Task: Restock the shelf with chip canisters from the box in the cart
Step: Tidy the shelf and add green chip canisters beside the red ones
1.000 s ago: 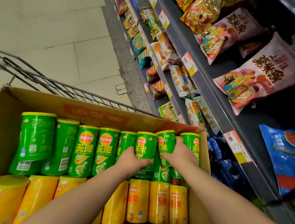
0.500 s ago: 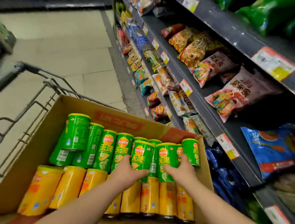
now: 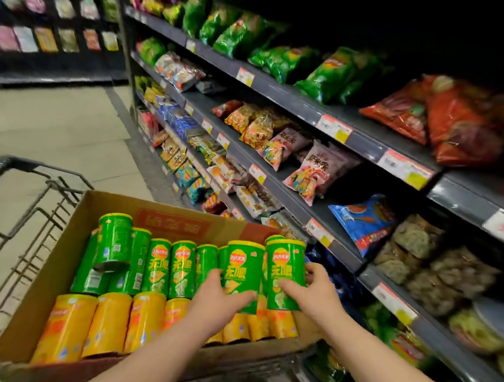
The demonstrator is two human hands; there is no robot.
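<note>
A cardboard box (image 3: 55,262) sits in the wire cart (image 3: 12,231). It holds a far row of green chip canisters (image 3: 158,268) and a near row of yellow chip canisters (image 3: 108,324). My left hand (image 3: 220,297) grips one green canister (image 3: 242,269) from its lower end. My right hand (image 3: 312,290) grips a second green canister (image 3: 283,272) beside it. Both canisters are lifted a little above their row, near the box's right side.
Dark store shelves (image 3: 356,139) run along the right, packed with snack bags and fronted by price tags (image 3: 332,127). A blue bag (image 3: 361,218) lies on the shelf level just right of the box. Tiled aisle floor (image 3: 52,130) stretches to the left.
Both hands have raised their green canisters out of the row. My view has tilted up, showing more of the upper shelves and the aisle.
</note>
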